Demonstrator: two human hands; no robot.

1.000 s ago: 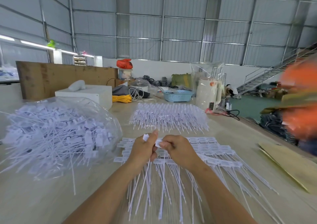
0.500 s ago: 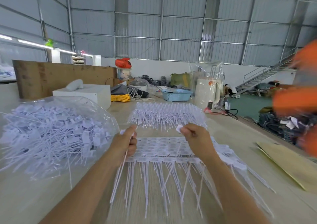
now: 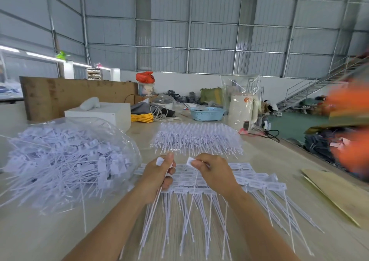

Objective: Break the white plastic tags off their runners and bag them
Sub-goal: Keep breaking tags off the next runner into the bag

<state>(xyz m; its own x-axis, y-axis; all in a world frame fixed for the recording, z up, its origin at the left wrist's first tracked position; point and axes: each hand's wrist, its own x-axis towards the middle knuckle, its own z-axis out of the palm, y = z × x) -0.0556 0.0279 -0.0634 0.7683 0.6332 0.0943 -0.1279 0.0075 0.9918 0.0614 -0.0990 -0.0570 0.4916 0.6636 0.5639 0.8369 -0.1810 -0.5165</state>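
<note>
While both hands hover over the table (image 3: 259,153), I see my left hand (image 3: 157,176) pinched on one white tag (image 3: 159,161) | right hand (image 3: 212,172) pinched on another tag (image 3: 189,161) | loose tags (image 3: 249,181) spread beneath | full clear bag (image 3: 65,161) at left.

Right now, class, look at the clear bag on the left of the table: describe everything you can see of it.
The clear plastic bag is thin, glossy film, bulging into a rounded heap on the pale wooden table. It is packed with loose white tags, their thin tails lying in all directions, a few reaching onto the table. It sits left of both hands; neither touches it.
</note>
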